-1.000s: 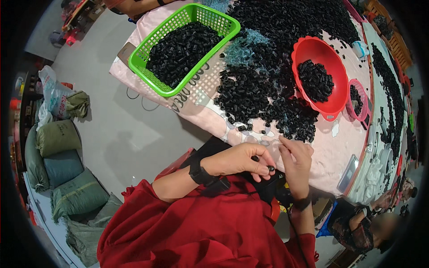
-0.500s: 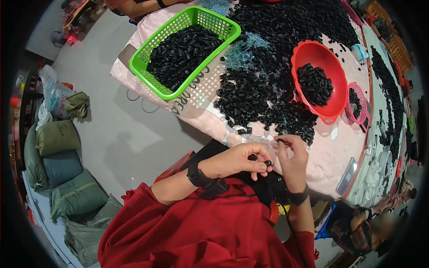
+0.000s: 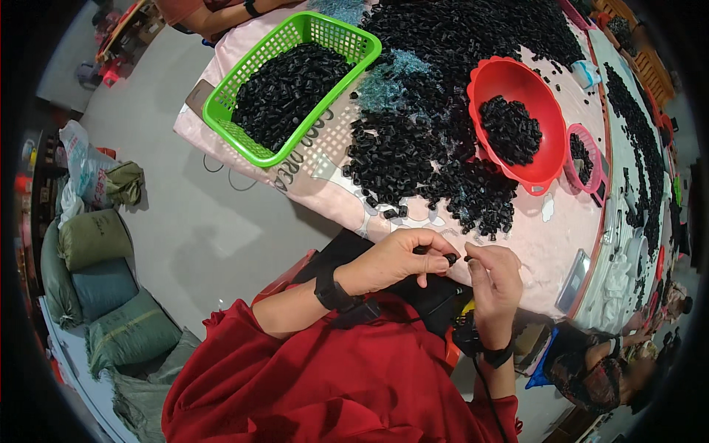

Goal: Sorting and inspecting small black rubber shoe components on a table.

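Note:
At the near edge of the cloth-covered table, my left hand (image 3: 402, 258) pinches a small black plastic part (image 3: 450, 259) between thumb and fingertips. Part of another dark piece shows inside its curled fingers. My right hand (image 3: 496, 279) is closed in a pinch on a tiny dark piece (image 3: 468, 258), held close beside the part in my left hand. Whether the two pieces touch is hard to make out. Just beyond my hands lies a large heap of similar black parts (image 3: 391, 159). Small clear bluish pieces (image 3: 395, 77) lie in a patch among them.
A green basket (image 3: 286, 151) full of black parts stands at the table's left. On the right are a red bowl (image 3: 550, 111), a pink basket (image 3: 574, 177) and a flat grey device (image 3: 573, 280). Another person's arm (image 3: 229, 18) rests at the far edge. Stuffed sacks (image 3: 133, 332) lie left.
My right hand has come down from over the heap's near edge to beside my left fingertips. The left hand has lifted slightly. The whole view has shifted a little.

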{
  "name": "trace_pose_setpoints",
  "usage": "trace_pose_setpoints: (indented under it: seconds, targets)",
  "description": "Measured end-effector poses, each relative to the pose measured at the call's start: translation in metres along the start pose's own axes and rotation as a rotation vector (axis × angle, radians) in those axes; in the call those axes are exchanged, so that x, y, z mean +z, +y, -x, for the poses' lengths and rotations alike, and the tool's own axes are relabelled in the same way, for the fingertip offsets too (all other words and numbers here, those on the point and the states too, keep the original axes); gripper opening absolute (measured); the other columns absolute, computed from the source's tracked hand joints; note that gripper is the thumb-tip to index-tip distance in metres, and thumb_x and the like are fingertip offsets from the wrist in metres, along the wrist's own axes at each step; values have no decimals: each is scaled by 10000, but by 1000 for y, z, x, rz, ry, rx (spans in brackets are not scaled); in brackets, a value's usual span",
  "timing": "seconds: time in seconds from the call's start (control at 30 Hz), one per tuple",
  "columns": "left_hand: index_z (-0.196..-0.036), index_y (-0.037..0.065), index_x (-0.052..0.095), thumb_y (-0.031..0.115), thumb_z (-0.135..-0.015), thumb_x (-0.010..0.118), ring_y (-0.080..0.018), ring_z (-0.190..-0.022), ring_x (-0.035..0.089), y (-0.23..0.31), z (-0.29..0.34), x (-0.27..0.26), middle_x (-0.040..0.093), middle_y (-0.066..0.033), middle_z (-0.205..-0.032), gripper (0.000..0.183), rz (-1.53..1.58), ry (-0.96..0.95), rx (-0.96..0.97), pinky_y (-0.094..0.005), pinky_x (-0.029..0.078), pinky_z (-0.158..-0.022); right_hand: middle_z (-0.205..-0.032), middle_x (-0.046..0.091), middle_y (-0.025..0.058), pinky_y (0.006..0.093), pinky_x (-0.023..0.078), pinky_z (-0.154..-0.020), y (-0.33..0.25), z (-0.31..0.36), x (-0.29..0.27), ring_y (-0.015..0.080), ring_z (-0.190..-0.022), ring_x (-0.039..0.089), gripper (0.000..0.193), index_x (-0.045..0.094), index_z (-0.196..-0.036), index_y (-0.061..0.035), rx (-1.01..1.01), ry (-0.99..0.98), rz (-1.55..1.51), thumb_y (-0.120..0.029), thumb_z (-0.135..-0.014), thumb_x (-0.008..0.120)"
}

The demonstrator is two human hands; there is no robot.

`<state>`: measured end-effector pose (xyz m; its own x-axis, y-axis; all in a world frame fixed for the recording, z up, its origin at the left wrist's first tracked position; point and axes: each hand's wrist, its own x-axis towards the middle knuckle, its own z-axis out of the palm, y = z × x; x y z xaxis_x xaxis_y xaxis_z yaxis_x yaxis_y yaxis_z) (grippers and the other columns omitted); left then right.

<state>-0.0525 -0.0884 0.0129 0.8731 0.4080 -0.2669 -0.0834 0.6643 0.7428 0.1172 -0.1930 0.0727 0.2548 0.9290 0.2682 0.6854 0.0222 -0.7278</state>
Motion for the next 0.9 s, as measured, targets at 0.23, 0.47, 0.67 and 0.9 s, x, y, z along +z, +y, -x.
trace_pose_setpoints:
  seconds: [0.23,0.47,0.67,0.9]
  targets:
    - [-1170,-17,642,115,-969,676,-79,-822,624,-4,0,1,661,-59,-1010,243,-71,35,5,-218,550,-648,-947,647,80,327,400,-878,1,5,7,225,-939,549,139,719,-1049,-26,19,-30,98,-68,-922,681]
    - [-1168,-7,645,120,-965,684,-70,-817,618,-8,0,0,661,-50,-1014,243,-94,55,7,-217,547,-645,-924,634,70,340,354,-875,-3,4,10,219,-923,535,131,716,-1029,-42,1,-49,177,-45,-905,673]
    - [-1169,-9,644,111,-958,690,-77,-839,635,-8,1,2,664,-51,-1016,247,-99,79,-27,-218,542,-605,-846,628,15,348,319,-844,3,3,14,172,-837,584,190,700,-1021,-67,-94,-2,215,3,-845,712]
    - [-1144,-27,651,98,-952,689,-81,-785,638,-6,3,7,669,-50,-955,233,-74,113,-36,-207,531,-578,-894,630,52,340,356,-888,-3,6,16,215,-884,562,144,701,-1035,-46,47,-56,128,-30,-896,668]
